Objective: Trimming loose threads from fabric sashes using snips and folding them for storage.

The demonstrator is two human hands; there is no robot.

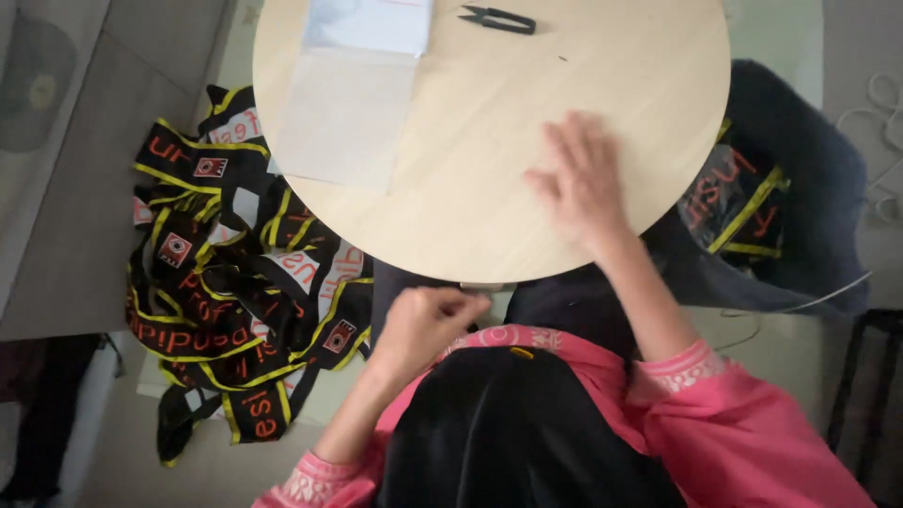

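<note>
You've got a round light-wood table (pixel 602 66) filling the top middle of the frame, with clear plastic sleeves (pixel 353 89) lying at its upper left, small black thread snips (pixel 497 19) near the top edge, and your right hand (pixel 578 183) flat on its lower right.

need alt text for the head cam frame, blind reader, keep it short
Seen from above, a person in pink sleeves rests the right hand flat on a round wooden table, while the left hand is curled below the table edge. Black snips and clear plastic sheets lie on the table; a heap of black-and-yellow printed sashes sits on the floor.
</note>
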